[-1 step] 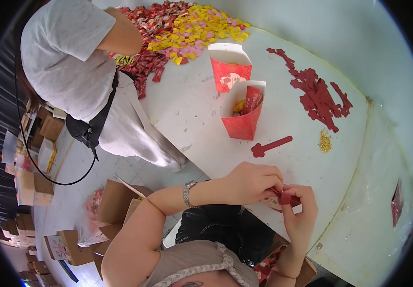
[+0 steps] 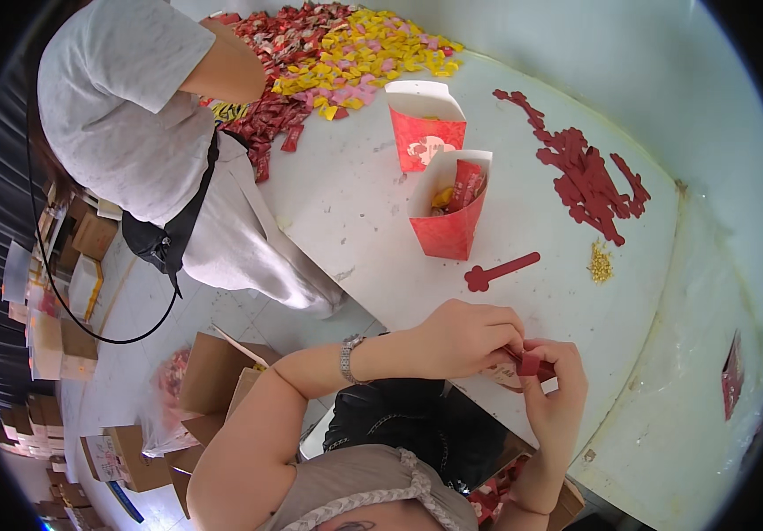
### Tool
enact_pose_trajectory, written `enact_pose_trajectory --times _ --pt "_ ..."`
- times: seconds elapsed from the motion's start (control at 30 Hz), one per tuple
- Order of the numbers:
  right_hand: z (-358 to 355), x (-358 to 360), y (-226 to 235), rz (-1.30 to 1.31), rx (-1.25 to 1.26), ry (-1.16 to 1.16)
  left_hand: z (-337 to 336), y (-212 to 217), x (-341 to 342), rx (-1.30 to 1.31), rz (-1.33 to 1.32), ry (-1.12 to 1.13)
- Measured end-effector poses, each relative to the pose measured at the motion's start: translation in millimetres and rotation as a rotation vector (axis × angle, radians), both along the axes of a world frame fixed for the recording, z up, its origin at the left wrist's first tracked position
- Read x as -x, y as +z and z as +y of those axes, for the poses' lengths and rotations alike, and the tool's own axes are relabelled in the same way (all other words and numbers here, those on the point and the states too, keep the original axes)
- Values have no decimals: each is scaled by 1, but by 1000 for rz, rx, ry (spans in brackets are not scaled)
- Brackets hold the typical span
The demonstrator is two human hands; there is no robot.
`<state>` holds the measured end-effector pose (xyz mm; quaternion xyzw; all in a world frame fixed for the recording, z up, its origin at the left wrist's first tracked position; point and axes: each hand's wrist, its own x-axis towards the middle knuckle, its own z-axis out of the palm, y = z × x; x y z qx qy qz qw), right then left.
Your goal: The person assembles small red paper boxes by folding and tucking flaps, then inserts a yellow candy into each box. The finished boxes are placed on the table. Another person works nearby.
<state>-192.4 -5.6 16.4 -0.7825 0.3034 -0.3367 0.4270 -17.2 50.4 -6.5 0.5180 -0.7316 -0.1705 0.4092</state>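
My left hand (image 2: 480, 338), with a silver watch on its wrist, pinches at a dark red strip (image 2: 530, 364) close to the table's near edge. From the right, my right hand (image 2: 556, 372) grips the same strip between thumb and fingers. Below the fingers shows part of a red and white printed piece (image 2: 503, 375), mostly hidden. Just beyond my hands lies another dark red strip with a flower-shaped end (image 2: 503, 271). Farther off stand two open red cartons; the nearer carton (image 2: 446, 232) has wrapped sweets inside, and the farther carton (image 2: 410, 146) stands behind it.
A pile of dark red strips (image 2: 586, 177) and a small heap of gold bits (image 2: 601, 262) lie on the white table (image 2: 355, 221). Wrapped sweets (image 2: 346, 57) are heaped at the far left. Another person (image 2: 134, 115) stands at left, near cardboard boxes (image 2: 138, 460).
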Motion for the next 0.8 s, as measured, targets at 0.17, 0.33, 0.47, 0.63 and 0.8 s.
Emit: enact_pose_trajectory --times 0.17,0.33,0.47,0.63,0.8 --pt "-4 4 7 37 28 17 -1 7 2 -9 52 2" --pt "-13 4 -13 -71 80 72 0 3 -1 4 13 25" --pt "-9 5 -23 -158 53 111 5 -2 5 86 -21 66" --pt "-8 0 3 -34 169 88 4 -7 9 151 15 129" --pt "-7 18 -17 -81 102 48 4 -9 24 128 -7 136"
